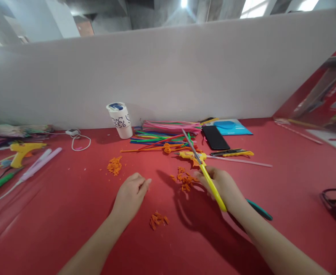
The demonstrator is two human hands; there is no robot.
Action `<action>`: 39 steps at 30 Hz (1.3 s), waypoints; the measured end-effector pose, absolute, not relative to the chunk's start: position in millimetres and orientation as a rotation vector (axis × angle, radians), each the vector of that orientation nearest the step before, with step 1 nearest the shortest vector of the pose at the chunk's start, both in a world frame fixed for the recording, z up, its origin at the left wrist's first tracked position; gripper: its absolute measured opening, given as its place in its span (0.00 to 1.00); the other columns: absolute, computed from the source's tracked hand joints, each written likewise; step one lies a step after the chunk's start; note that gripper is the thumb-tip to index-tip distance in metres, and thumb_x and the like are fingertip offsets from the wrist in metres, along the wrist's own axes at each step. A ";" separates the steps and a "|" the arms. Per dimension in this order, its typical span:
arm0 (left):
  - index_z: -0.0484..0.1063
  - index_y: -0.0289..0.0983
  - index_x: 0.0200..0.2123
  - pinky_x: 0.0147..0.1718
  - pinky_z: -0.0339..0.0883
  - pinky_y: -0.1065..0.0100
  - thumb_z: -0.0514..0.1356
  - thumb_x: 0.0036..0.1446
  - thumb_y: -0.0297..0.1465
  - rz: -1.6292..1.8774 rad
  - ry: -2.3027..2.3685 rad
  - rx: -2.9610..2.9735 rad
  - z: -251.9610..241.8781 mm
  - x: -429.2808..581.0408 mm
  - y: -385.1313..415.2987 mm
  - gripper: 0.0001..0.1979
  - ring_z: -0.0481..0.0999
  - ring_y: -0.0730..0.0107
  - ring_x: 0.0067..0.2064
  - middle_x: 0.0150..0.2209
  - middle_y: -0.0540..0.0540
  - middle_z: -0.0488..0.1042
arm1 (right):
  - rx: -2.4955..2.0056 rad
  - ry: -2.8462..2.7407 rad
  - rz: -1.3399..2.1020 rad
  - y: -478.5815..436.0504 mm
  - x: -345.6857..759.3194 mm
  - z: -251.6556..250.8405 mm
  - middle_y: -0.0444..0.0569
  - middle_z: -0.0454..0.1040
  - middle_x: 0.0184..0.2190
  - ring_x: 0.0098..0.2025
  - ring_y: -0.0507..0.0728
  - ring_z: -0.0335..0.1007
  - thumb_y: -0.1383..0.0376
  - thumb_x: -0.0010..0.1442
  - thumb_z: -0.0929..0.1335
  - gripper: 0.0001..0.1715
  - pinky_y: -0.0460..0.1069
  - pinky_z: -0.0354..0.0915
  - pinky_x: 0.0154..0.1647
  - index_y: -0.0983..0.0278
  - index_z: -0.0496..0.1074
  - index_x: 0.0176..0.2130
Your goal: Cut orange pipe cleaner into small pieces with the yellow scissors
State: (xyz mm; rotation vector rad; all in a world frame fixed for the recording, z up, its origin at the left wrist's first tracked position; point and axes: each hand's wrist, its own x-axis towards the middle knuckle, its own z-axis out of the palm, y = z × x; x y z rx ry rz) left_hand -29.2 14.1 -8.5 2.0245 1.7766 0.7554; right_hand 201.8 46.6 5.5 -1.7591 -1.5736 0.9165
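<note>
My right hand (221, 187) is closed around yellow-handled scissors (210, 183), whose blades point up and away to the left above the red table (70, 229). Under and left of that hand lies a loose pile of orange pieces (185, 180). My left hand (130, 194) rests on the table with its fingers curled; whether anything small is in them is hidden. A small orange pile (158, 220) sits between my forearms, and another orange pile (114, 165) lies beyond my left hand.
At the back stand a white cup (122, 122), colourful pipe cleaners (170, 128) and a black phone (215, 138). A yellow glue gun (189, 156) lies beyond my right hand; another glue gun (20, 152) is at far left. Green-handled pliers (259, 209) lie by my right forearm.
</note>
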 end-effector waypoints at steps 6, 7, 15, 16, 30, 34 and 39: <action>0.64 0.38 0.34 0.42 0.59 0.61 0.53 0.49 0.30 0.794 1.948 2.070 -16.9 -37.0 19.4 0.08 0.65 0.62 0.43 0.39 0.44 0.64 | -1.722 -1.618 0.918 43.3 201.9 0.0 0.36 0.54 0.10 0.12 0.48 0.52 0.60 0.47 0.62 0.07 0.44 0.47 0.14 0.61 0.59 0.24; 0.64 0.38 0.38 0.45 0.57 0.59 0.54 0.48 0.34 0.787 1.955 2.091 -18.5 -36.2 18.5 0.12 0.63 0.60 0.47 0.44 0.42 0.62 | -1.715 -1.629 0.923 43.6 201.8 -1.7 0.36 0.54 0.10 0.12 0.48 0.52 0.60 0.46 0.62 0.07 0.44 0.47 0.14 0.61 0.59 0.23; 0.46 0.34 0.58 0.54 0.31 0.47 0.51 0.45 0.51 0.433 2.047 2.477 -41.6 -35.0 25.4 0.42 0.40 0.49 0.61 0.61 0.34 0.42 | -1.678 -1.695 0.961 42.4 197.7 -6.0 0.36 0.55 0.10 0.12 0.49 0.53 0.59 0.49 0.61 0.08 0.44 0.45 0.14 0.61 0.61 0.26; 0.47 0.33 0.58 0.54 0.31 0.47 0.49 0.48 0.50 0.410 2.120 2.473 -43.2 -39.6 31.9 0.39 0.40 0.49 0.61 0.61 0.33 0.43 | -1.667 -1.704 0.964 42.0 197.3 -5.3 0.37 0.55 0.10 0.12 0.49 0.54 0.59 0.49 0.61 0.08 0.44 0.46 0.14 0.61 0.61 0.26; 0.54 0.31 0.55 0.54 0.34 0.48 0.48 0.53 0.42 0.564 2.174 2.513 -27.7 -29.9 58.1 0.30 0.46 0.50 0.59 0.57 0.32 0.54 | -1.583 -1.777 0.902 39.8 196.9 -4.1 0.37 0.54 0.11 0.14 0.49 0.54 0.59 0.52 0.59 0.10 0.45 0.47 0.16 0.61 0.58 0.24; 0.69 0.32 0.41 0.47 0.51 0.50 0.47 0.55 0.37 0.582 2.260 2.338 -12.5 -50.9 69.4 0.18 0.61 0.48 0.51 0.45 0.33 0.67 | -1.591 -1.811 0.830 44.0 197.2 -13.6 0.37 0.53 0.11 0.15 0.49 0.52 0.58 0.50 0.60 0.13 0.45 0.45 0.17 0.60 0.53 0.20; 0.67 0.30 0.41 0.36 0.62 0.59 0.44 0.56 0.27 0.560 2.096 2.308 -14.1 -47.3 55.1 0.15 0.71 0.59 0.37 0.32 0.38 0.71 | -1.596 -1.859 0.717 46.9 195.8 -18.9 0.37 0.51 0.12 0.16 0.49 0.47 0.57 0.48 0.62 0.17 0.45 0.43 0.18 0.60 0.49 0.18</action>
